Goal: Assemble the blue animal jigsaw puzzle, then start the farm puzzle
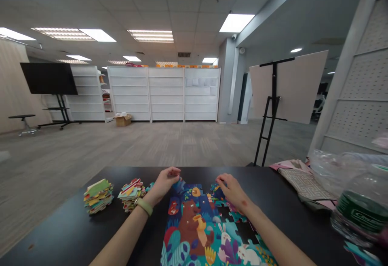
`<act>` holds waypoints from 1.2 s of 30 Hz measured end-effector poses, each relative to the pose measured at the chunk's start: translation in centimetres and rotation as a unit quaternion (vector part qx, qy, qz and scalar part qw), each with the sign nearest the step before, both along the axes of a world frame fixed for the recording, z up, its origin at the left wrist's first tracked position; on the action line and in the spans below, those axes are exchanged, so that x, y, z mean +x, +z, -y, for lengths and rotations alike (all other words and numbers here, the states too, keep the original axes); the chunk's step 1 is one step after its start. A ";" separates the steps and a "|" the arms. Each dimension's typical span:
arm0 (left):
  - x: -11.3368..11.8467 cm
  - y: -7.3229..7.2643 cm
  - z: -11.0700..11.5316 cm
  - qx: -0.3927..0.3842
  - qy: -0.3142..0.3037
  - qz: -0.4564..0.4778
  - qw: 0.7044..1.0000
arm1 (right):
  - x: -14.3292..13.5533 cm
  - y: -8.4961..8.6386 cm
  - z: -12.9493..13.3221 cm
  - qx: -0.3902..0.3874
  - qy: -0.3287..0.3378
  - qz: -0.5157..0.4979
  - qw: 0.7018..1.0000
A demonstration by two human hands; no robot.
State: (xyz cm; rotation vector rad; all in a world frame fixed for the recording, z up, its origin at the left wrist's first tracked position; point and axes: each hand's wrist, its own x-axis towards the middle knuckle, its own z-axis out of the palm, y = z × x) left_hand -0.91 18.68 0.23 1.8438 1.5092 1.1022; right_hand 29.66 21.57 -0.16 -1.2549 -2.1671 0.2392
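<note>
A colourful jigsaw puzzle (pixel 194 225), partly joined, lies on the black table before me, with a bear and white rabbits in its picture. Dark gaps show on its right side. My left hand (pixel 163 184) is closed at the far left corner, its fingertips on a blue puzzle piece (pixel 180 186) that looks slightly raised. Over the far right part, my right hand (pixel 233 188) has its fingers bent and pinched together. Just below those fingertips are dark blue puzzle pieces (pixel 216 191); whether the fingers hold one is hidden.
Two stacks of pieces, one greenish (pixel 98 196) and one mixed (pixel 131 194), stand left of the puzzle. At right are a large plastic bottle (pixel 362 207) with a green label and a patterned cloth bag (pixel 303 181). An easel (pixel 269 120) stands beyond the table (pixel 60 225).
</note>
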 end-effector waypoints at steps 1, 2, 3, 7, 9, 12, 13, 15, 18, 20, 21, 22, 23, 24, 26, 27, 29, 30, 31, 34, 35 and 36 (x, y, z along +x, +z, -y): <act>0.5 -0.4 0.1 -0.003 -0.008 0.003 1.000 | -0.1 0.0 0.1 0.001 0.001 -0.001 1.000; 0.9 -0.7 0.2 -0.006 -0.014 0.004 1.000 | -0.1 0.0 0.1 0.000 0.002 -0.001 1.000; 1.3 -1.0 0.3 -0.007 -0.018 0.005 1.000 | -0.2 0.0 0.2 -0.001 0.003 -0.001 1.000; 1.6 -1.5 0.3 0.005 -0.028 0.032 0.999 | -0.2 0.3 0.4 -0.004 0.000 -0.007 1.000; 1.6 -1.2 0.3 0.011 -0.038 0.065 0.997 | -0.3 0.8 0.8 -0.010 0.003 -0.019 1.000; 2.3 -0.5 0.7 0.013 -0.049 0.129 0.990 | -1.1 1.8 2.1 -0.071 0.045 -0.064 0.994; 2.8 -0.4 0.9 0.013 -0.051 0.147 0.988 | -1.5 2.0 2.6 -0.106 0.068 -0.089 0.988; 4.5 -0.3 1.7 0.007 -0.061 0.196 0.979 | -2.6 2.0 3.5 -0.184 0.124 -0.152 0.963; 7.1 -0.4 2.9 -0.024 -0.097 0.288 0.952 | -4.2 1.2 4.0 -0.265 0.180 -0.257 0.912; 8.0 -0.4 3.4 -0.024 -0.115 0.295 0.948 | -4.6 0.5 3.5 -0.261 0.166 -0.311 0.899; 8.2 -0.3 3.6 -0.008 -0.116 0.266 0.957 | -4.5 0.1 3.0 -0.238 0.142 -0.325 0.904; 8.1 -0.2 3.8 0.018 -0.112 0.217 0.970 | -4.2 -0.1 2.4 -0.206 0.113 -0.327 0.915; 7.8 -0.1 3.9 0.047 -0.107 0.152 0.981 | -3.7 -0.3 1.8 -0.170 0.083 -0.311 0.931; 7.4 -0.1 4.0 0.071 -0.103 0.077 0.989 | -3.1 -0.4 1.3 -0.135 0.054 -0.284 0.948; 6.6 -0.1 4.3 0.094 -0.104 -0.071 0.988 | -1.9 -0.6 0.3 -0.091 0.020 -0.224 0.970; 6.3 -0.2 4.4 0.090 -0.107 -0.130 0.982 | -1.5 -0.7 0.0 -0.083 0.015 -0.201 0.976; 6.0 -0.5 4.6 0.072 -0.104 -0.200 0.972 | -1.0 -1.0 -0.4 -0.081 0.018 -0.181 0.980; 6.0 -0.7 4.6 0.065 -0.101 -0.218 0.969 | -0.9 -1.2 -0.4 -0.082 0.020 -0.176 0.981; 6.0 -0.9 4.6 0.060 -0.097 -0.231 0.966 | -1.0 -1.4 -0.5 -0.083 0.020 -0.169 0.982; 6.3 -1.2 4.6 0.055 -0.091 -0.252 0.962 | -1.6 -1.9 -0.5 -0.084 0.015 -0.148 0.985; 6.3 -1.3 4.5 0.054 -0.089 -0.256 0.961 | -1.8 -2.0 -0.5 -0.085 0.015 -0.142 0.986; 6.4 -1.3 4.5 0.054 -0.088 -0.259 0.960 | -1.9 -2.1 -0.5 -0.085 0.018 -0.136 0.987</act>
